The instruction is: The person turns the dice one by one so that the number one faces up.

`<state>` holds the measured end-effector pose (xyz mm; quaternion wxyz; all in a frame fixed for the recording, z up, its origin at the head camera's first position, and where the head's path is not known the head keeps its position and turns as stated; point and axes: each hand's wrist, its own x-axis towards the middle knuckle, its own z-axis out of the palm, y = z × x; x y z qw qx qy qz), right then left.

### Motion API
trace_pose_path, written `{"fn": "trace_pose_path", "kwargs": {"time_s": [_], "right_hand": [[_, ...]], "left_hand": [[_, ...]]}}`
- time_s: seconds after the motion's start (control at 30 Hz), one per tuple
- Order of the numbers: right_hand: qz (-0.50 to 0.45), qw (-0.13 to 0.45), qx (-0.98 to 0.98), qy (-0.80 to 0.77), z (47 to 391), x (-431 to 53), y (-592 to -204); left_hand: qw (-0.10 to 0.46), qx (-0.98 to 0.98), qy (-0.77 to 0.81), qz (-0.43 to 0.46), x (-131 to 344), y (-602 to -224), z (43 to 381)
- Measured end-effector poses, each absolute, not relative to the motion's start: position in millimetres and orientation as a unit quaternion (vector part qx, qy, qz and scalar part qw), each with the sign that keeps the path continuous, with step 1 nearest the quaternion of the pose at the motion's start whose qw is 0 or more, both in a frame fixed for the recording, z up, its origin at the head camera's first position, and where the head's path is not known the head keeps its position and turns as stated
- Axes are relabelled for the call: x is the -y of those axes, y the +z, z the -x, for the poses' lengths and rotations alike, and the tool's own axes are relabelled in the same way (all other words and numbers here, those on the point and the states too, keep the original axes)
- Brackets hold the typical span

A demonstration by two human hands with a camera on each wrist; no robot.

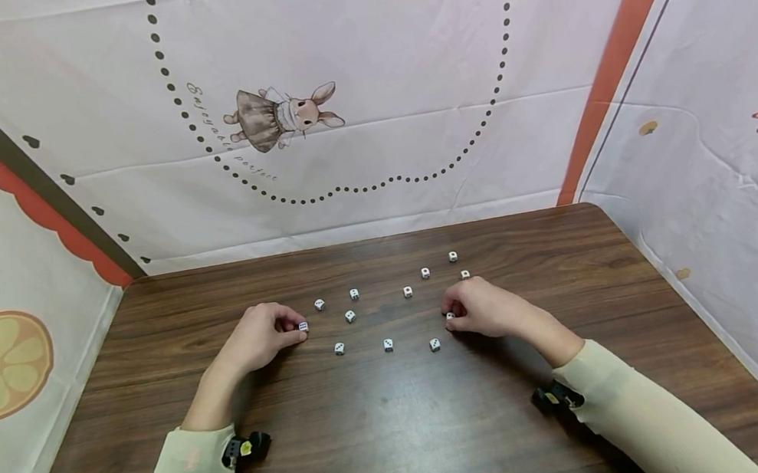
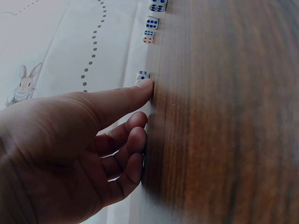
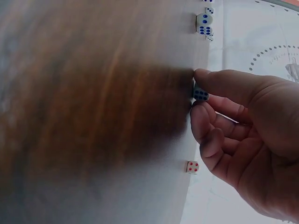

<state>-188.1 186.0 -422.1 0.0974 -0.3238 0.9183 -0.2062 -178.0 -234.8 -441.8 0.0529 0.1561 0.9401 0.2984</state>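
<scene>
- Across the brown table (image 1: 400,435), the head view shows small white dice (image 1: 388,346) lying loose between two hands. The left hand (image 1: 258,338) pinches the left die (image 1: 303,326) between thumb and finger, at the group's left edge; the right hand (image 1: 490,308) pinches the right die (image 1: 450,316), partly hidden by the fingers, towards the group's right. Each die looks light enough for fingertips alone.
- From the left wrist, the thumb tip covers part of the left die, while the other fingers curl loosely; the far contact is hidden. The material is probably hard plastic, stiff and hardly fragile, best taken by two opposite side faces.
- From the right wrist, the right die sits between thumb and forefinger, blue pips showing; a red-pipped die (image 3: 192,167) lies apart from the hand. Smooth faces and rounded corners could slip, so a corner grip might spin it loose.
</scene>
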Motion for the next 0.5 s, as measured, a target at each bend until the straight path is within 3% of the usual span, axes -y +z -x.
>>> {"fn": "trace_pose_path", "kwargs": {"time_s": [0.5], "right_hand": [[0.364,0.08,-0.905,-0.206,188.8,-187.0,-421.9]], "left_hand": [[0.053,-0.94,0.298,-0.157,235.7,-443.5,178.7]]}}
